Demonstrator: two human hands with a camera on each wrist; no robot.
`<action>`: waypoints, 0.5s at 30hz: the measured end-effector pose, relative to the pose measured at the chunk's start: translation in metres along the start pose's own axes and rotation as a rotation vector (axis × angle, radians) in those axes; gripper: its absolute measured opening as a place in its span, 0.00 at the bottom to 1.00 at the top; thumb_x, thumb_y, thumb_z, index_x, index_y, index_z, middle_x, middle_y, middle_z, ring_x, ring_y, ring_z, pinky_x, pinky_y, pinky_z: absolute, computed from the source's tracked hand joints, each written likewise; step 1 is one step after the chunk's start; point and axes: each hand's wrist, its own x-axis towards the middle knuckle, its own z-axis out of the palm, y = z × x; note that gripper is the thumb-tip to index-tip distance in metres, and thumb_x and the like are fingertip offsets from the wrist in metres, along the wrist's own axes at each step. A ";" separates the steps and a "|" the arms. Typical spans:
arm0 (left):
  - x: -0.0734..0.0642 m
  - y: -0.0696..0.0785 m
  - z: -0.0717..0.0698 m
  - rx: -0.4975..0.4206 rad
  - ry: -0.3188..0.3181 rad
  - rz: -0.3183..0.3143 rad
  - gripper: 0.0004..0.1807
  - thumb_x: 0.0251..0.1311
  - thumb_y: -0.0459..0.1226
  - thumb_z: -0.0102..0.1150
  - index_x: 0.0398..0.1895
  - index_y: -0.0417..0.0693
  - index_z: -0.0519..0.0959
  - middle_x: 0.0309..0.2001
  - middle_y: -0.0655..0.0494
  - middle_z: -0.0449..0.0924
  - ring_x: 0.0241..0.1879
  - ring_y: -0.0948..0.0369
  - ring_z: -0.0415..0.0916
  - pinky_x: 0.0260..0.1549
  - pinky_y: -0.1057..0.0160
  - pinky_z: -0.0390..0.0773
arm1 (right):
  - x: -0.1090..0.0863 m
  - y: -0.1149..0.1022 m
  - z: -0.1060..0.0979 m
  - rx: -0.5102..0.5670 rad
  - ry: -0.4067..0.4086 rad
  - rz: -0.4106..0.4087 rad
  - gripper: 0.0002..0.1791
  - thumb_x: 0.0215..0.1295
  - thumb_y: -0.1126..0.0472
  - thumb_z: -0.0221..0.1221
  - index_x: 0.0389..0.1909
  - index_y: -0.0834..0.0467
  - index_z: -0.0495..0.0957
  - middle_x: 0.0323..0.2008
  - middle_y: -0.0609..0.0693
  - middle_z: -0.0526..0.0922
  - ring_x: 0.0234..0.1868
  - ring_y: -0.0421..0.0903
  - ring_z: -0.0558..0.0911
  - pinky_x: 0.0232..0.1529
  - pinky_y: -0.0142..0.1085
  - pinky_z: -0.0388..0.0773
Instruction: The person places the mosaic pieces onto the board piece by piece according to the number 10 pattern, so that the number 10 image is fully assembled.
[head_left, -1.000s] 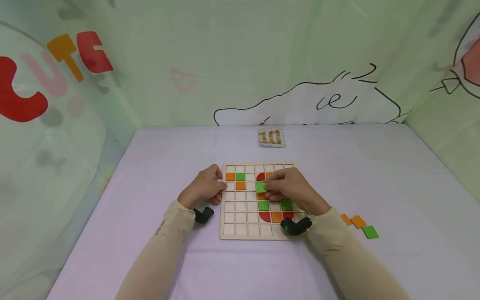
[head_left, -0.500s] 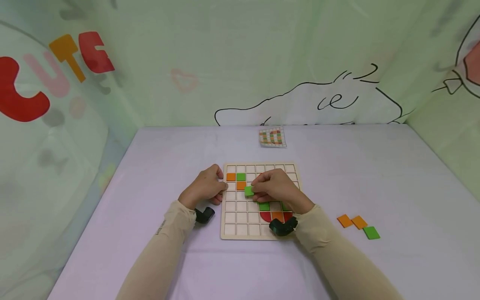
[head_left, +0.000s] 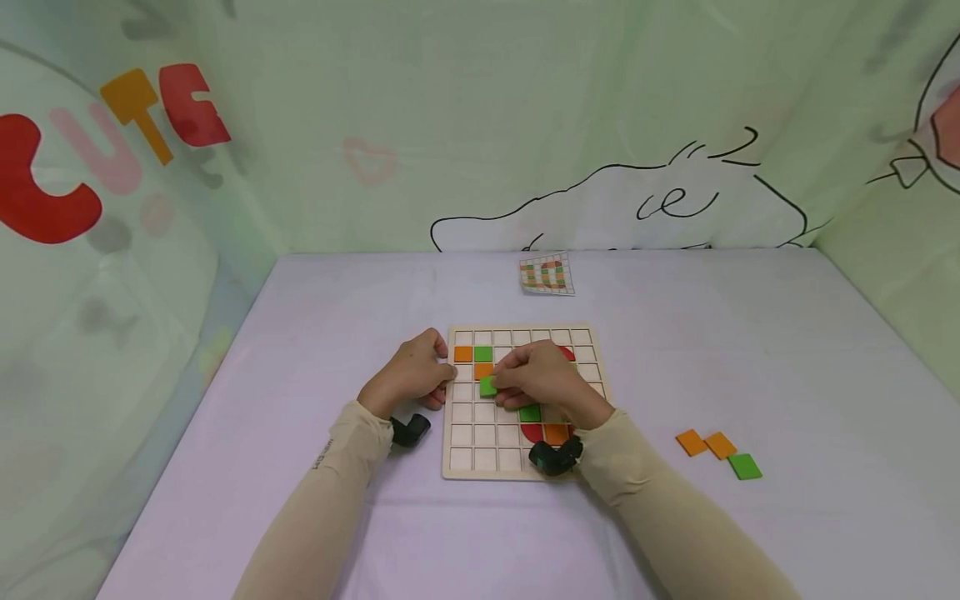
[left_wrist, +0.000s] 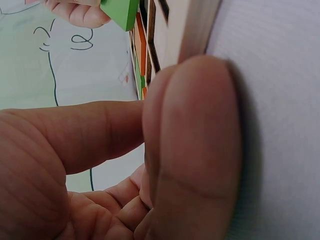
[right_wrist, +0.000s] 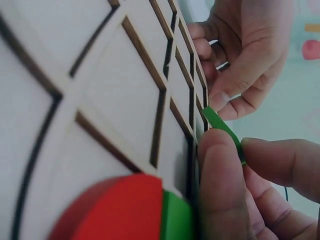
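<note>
A wooden grid board (head_left: 472,458) lies flat, with orange, green and red pieces set in some of its squares. My right hand (head_left: 536,379) pinches a green square tile (head_left: 487,387) between thumb and finger, tilted just over the board's left part, below an orange tile (head_left: 483,371). The right wrist view shows this green tile (right_wrist: 222,130) slanting above the grid. At the board's left edge, my left hand (head_left: 408,371) holds the rim with thumb and fingers. Several pieces in the board's right part are partly hidden by my right hand.
Two orange tiles (head_left: 691,442) and a loose green tile (head_left: 745,466) lie right of the board. A small printed pattern card (head_left: 547,274) rests at the table's back, before the curtain. Each wrist carries a black camera (head_left: 555,457).
My right hand has carried the green tile leftward across the board, from the right-hand pieces to the left part. My left hand has stayed at the board's edge.
</note>
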 end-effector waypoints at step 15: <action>0.000 0.000 0.000 -0.008 -0.005 -0.001 0.13 0.71 0.31 0.59 0.50 0.42 0.67 0.23 0.48 0.76 0.16 0.59 0.77 0.18 0.63 0.85 | 0.000 0.003 0.004 0.013 -0.009 -0.043 0.06 0.67 0.69 0.66 0.41 0.67 0.83 0.32 0.57 0.88 0.25 0.43 0.87 0.32 0.34 0.88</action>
